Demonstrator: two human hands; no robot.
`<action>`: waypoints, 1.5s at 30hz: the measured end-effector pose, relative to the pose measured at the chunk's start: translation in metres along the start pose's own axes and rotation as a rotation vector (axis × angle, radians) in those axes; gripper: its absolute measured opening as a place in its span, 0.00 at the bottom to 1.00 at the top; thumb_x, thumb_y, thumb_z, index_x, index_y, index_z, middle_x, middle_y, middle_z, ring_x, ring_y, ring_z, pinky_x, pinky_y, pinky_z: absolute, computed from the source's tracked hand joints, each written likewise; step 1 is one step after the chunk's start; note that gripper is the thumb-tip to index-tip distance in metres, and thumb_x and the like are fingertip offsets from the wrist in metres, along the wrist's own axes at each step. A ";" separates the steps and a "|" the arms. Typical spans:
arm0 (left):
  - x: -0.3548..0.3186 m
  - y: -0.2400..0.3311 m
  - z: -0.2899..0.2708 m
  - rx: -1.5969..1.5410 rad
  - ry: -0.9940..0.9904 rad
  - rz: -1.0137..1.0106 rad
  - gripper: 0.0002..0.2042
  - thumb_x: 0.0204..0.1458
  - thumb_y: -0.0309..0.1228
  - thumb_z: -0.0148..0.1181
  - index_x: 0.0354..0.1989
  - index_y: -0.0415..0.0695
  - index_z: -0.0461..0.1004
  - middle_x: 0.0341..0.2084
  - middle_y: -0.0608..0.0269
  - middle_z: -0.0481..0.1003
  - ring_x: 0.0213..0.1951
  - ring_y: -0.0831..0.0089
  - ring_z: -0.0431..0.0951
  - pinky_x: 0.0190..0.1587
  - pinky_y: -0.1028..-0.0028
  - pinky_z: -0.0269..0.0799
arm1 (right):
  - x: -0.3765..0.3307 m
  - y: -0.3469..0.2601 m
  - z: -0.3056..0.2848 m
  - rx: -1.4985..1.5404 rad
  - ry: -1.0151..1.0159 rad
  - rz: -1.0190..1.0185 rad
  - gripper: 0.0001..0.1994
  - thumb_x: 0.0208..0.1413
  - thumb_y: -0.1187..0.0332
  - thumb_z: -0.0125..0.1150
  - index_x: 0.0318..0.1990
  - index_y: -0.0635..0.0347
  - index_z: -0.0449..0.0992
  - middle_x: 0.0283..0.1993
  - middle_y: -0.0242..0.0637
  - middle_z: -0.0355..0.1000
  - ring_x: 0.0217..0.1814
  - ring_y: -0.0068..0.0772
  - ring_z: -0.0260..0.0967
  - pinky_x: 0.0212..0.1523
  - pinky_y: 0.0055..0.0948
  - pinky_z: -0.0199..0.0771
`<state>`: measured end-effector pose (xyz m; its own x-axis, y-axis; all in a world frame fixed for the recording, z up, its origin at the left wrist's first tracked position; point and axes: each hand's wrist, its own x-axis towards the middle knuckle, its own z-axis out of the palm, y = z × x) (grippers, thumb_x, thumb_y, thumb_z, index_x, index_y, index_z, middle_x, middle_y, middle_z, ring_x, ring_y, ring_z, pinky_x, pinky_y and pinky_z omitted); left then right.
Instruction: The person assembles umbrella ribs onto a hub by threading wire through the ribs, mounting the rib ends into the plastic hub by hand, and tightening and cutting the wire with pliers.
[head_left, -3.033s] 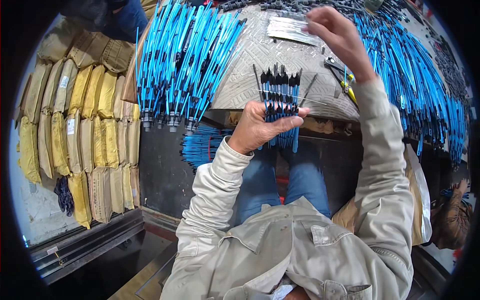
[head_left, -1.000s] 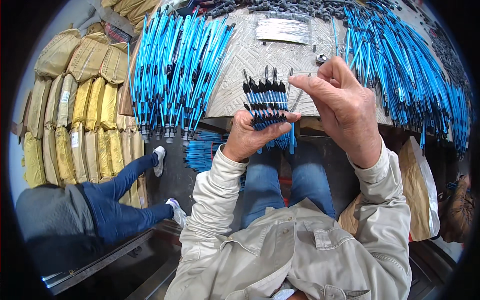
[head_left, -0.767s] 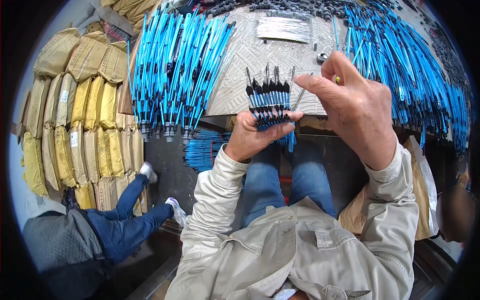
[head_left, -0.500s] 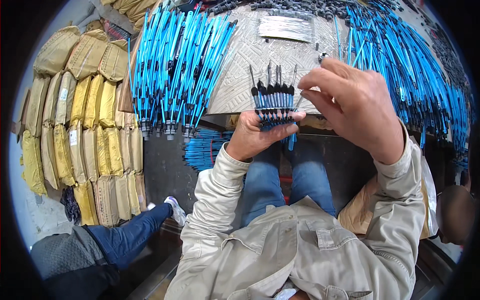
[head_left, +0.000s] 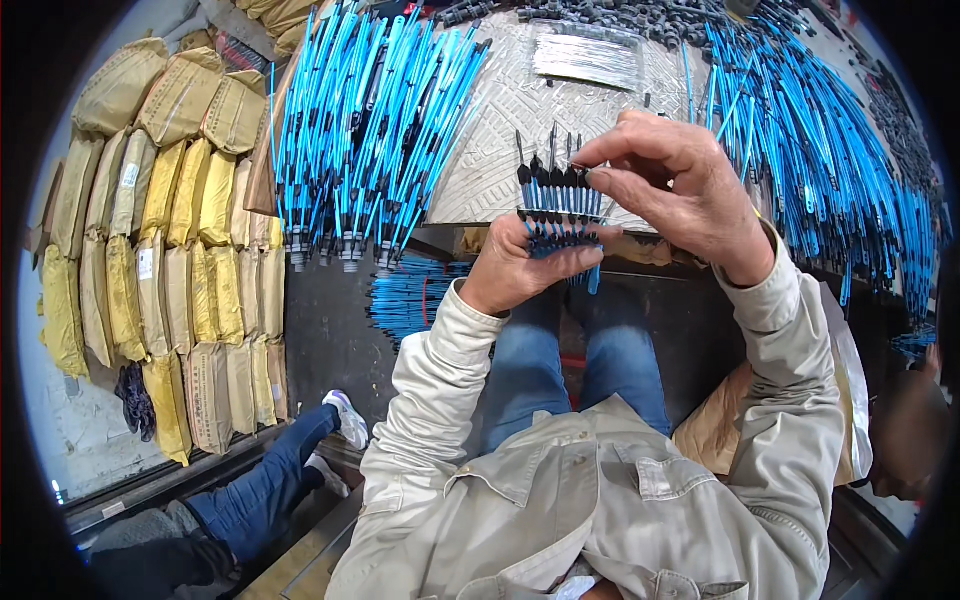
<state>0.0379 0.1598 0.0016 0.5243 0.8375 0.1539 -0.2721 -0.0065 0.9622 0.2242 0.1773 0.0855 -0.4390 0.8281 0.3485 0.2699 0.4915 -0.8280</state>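
A bundle of thin blue tubes with black pointed tips (head_left: 556, 200) stands upright in front of me, tips toward the bench. My left hand (head_left: 515, 272) is closed round its lower part, thumb across the near side. A pale band crosses the row of tubes just above the thumb. At the bundle's right side my right hand (head_left: 680, 190) pinches with thumb and forefinger by the black tips; what lies between the fingertips is hidden. Beyond the bundle, a clear packet of thin silvery wires (head_left: 588, 60) lies on the bench (head_left: 490, 130).
Piles of blue tubes with black fittings lie on the bench at left (head_left: 370, 130) and right (head_left: 800, 140). Black fittings (head_left: 620, 15) line its back. Wrapped packages (head_left: 180, 260) are stacked at left. Another person's leg (head_left: 270, 490) and a brown bag (head_left: 715, 420) are nearby.
My right hand has moved left, its fingertips now against the bundle's right-hand tips. My left hand keeps its hold. The other person's second shoe has come into view.
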 end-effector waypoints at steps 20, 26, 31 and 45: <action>0.000 0.004 -0.005 0.052 -0.036 -0.032 0.13 0.45 0.24 0.63 0.42 0.39 0.76 0.36 0.60 0.78 0.37 0.81 0.74 0.40 0.80 0.71 | -0.003 0.006 0.007 -0.065 0.070 -0.137 0.07 0.50 0.77 0.57 0.38 0.63 0.75 0.23 0.29 0.60 0.23 0.19 0.55 0.23 0.21 0.54; -0.001 0.002 -0.004 0.063 -0.068 0.005 0.12 0.46 0.21 0.62 0.41 0.40 0.76 0.37 0.63 0.78 0.38 0.80 0.74 0.41 0.79 0.71 | 0.005 -0.004 -0.005 -0.137 -0.074 -0.084 0.07 0.49 0.77 0.58 0.37 0.62 0.75 0.22 0.30 0.60 0.21 0.19 0.56 0.22 0.22 0.55; -0.003 0.007 -0.001 -0.011 -0.034 0.019 0.12 0.46 0.20 0.61 0.41 0.41 0.76 0.36 0.64 0.78 0.39 0.80 0.74 0.41 0.79 0.71 | 0.007 -0.006 0.001 -0.252 -0.020 -0.176 0.07 0.47 0.78 0.58 0.36 0.62 0.74 0.21 0.32 0.59 0.21 0.22 0.56 0.22 0.23 0.55; -0.005 0.008 -0.001 -0.054 -0.057 -0.010 0.12 0.47 0.19 0.60 0.41 0.39 0.76 0.38 0.62 0.77 0.42 0.77 0.74 0.44 0.77 0.72 | 0.006 -0.010 0.000 -0.243 -0.060 -0.183 0.09 0.46 0.78 0.58 0.38 0.62 0.76 0.21 0.32 0.61 0.21 0.25 0.56 0.22 0.24 0.54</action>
<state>0.0319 0.1560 0.0087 0.5722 0.8047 0.1583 -0.3087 0.0325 0.9506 0.2189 0.1775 0.0962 -0.5476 0.7057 0.4497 0.3755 0.6874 -0.6217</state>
